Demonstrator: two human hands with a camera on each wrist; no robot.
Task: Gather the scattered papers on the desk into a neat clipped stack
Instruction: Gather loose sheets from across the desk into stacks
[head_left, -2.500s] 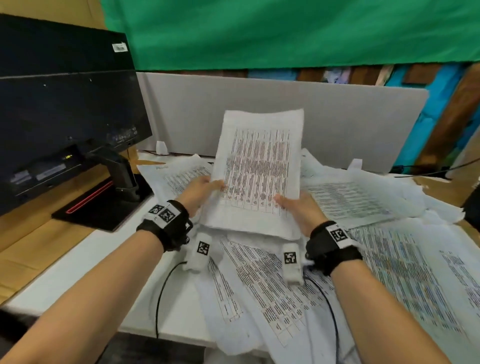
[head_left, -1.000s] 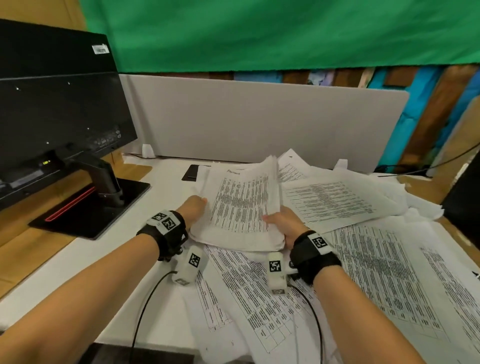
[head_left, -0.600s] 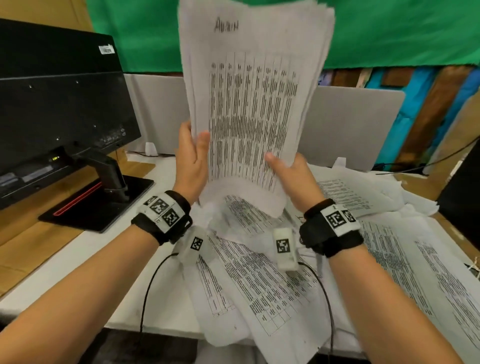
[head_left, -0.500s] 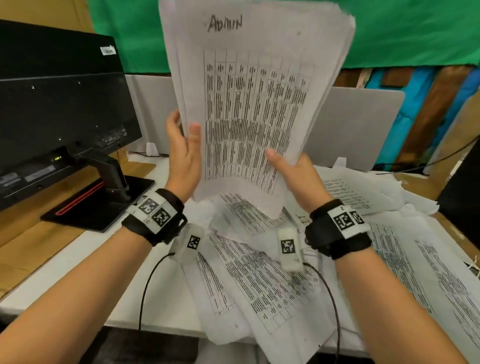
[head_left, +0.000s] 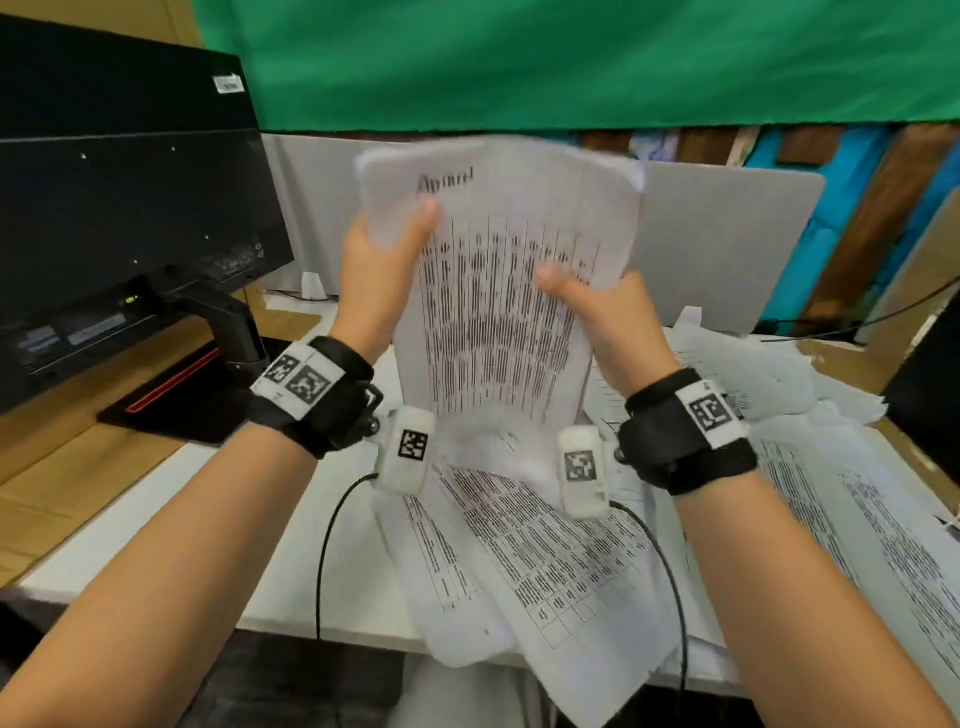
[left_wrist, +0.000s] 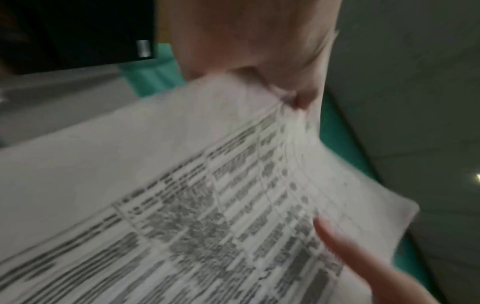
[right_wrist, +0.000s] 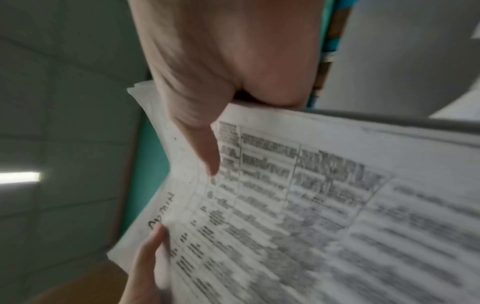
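Step in hand, by my reading: squaring up a gathered sheaf. The stack of papers (head_left: 498, 291) stood nearly upright above the desk (head_left: 156, 525), held between both hands. The left hand (head_left: 376, 275) gripped its upper left edge, thumb curled over the front near a handwritten heading; the right hand (head_left: 597, 317) pinched the right edge lower down, thumb pressed on the printed table.

Sheets were thin, white and limp — the top edge bowed backward and the corners looked soft and uneven, so the stack was not yet flush. Dense black tabular print covered the front page.

Many loose sheets (head_left: 545, 561) lay overlapping across the desk, some hanging off the near edge. No clip was visible in any view.

Next move probably calls for tapping the bottom edge on the desk to align it, then adding the remaining sheets — a loose grip would let the pages slide and settle. A monitor (head_left: 119, 218) stood at left.
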